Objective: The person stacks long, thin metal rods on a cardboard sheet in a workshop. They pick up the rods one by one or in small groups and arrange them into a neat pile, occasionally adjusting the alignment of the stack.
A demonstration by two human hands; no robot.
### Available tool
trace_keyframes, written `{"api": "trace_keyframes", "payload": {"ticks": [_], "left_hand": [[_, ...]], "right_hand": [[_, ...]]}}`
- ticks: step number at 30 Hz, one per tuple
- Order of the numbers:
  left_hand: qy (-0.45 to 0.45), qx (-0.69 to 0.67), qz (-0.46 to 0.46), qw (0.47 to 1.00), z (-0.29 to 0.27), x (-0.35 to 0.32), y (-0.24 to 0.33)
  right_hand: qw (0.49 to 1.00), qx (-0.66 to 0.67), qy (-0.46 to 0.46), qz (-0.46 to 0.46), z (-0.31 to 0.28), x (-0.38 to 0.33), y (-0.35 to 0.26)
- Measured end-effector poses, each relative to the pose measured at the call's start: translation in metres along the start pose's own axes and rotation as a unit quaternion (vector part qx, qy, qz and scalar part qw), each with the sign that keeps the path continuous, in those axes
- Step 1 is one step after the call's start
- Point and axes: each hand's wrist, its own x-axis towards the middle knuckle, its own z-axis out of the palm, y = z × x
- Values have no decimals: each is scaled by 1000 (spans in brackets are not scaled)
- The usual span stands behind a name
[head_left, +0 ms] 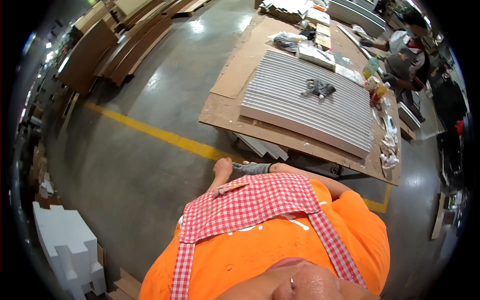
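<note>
In front of my apron, my left hand is closed, its fingers at the end of a grey knit glove. The glove covers my right hand up to the wrist, and a bit of bare fingertip shows at its upper edge. How the right fingers are bent is hidden. A second grey glove lies crumpled on a stack of ribbed silver panels on the workbench ahead. My red-and-white checked apron has a pencil-like stick at its top.
The wooden workbench also bears plastic wrap, bottles and crumpled white scraps. Beyond its right side stands a co-worker. Brown boards are stacked far left, white foam blocks near left. A yellow line crosses the floor.
</note>
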Motion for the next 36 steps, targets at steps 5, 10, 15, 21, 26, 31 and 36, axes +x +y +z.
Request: {"api": "trace_keyframes", "payload": {"ticks": [5, 10, 15, 21, 26, 31, 36], "left_hand": [[-100, -216, 87, 967, -39, 24, 18], [-223, -484, 69, 843, -122, -9, 121], [-227, -556, -43, 798, -123, -14, 201], [143, -107, 212, 961, -46, 50, 215], [161, -57, 234, 957, -50, 73, 252], [146, -9, 181, 973, -26, 133, 293], [131, -30, 120, 984, -146, 153, 291]], "right_hand": [[986, 165, 13, -17, -59, -55, -23], [977, 183, 84, -75, -105, -110, -84], [973, 123, 113, -158, -126, -80, -74], [988, 9, 121, -97, -164, -56, -15], [989, -39, 140, -35, -192, -74, 24], [984, 48, 158, 67, -213, -166, 12], [936, 225, 235, -131, -205, -262, 80]]}}
